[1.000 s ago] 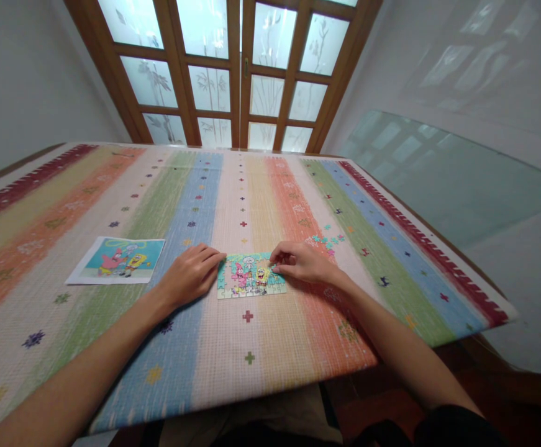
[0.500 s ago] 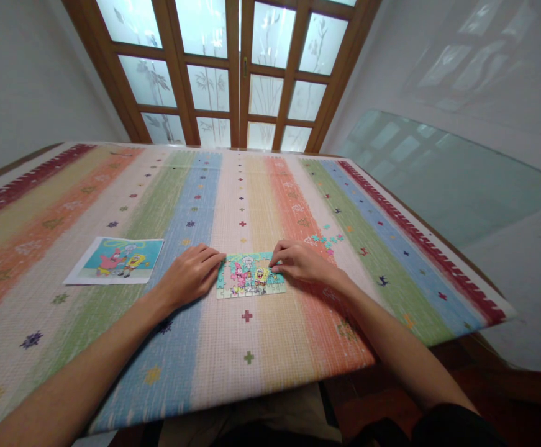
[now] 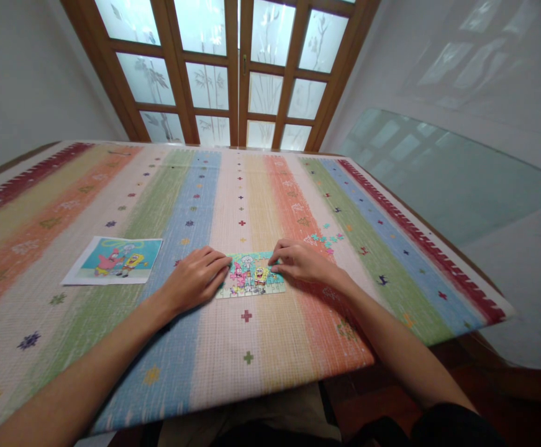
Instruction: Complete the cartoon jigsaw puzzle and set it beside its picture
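A partly assembled jigsaw puzzle (image 3: 248, 282) with colourful cartoon figures lies flat on the tablecloth in front of me. A tan gap shows in its upper right part. My left hand (image 3: 200, 273) rests at the puzzle's left side, its fingers bent together and pressing on that edge. At the right edge, my right hand (image 3: 295, 261) has thumb and forefinger pinched on a puzzle piece, mostly hidden by the fingers. Loose puzzle pieces (image 3: 328, 239), teal and pink, lie scattered just beyond my right hand.
A printed reference picture (image 3: 118, 257) of the same figures lies to the left. The striped tablecloth (image 3: 246, 338) covers the table, whose front edge is close to me. Wooden doors with frosted panes (image 3: 214, 87) stand behind the table, and a white wall is at the right.
My left hand has slid slightly right, covering more of the puzzle's left side. My right hand stays almost in place, still pinched at the right edge.
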